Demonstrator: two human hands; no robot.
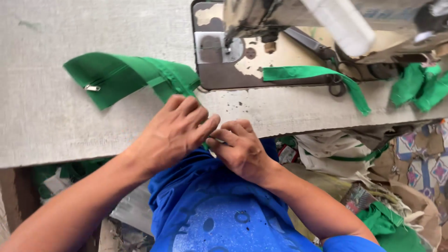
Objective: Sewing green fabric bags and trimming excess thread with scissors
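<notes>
resting at the bench (70, 126) edge: left hand (172, 133) flat, fingers extended, on green zippered fabric (126, 77); right hand (240, 149) curled, pinching the fabric's hidden end beside it.

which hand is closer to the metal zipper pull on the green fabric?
Left. The left hand lies on the green fabric, right of and below the zipper pull. The right hand sits farther right, at the table edge.
</notes>
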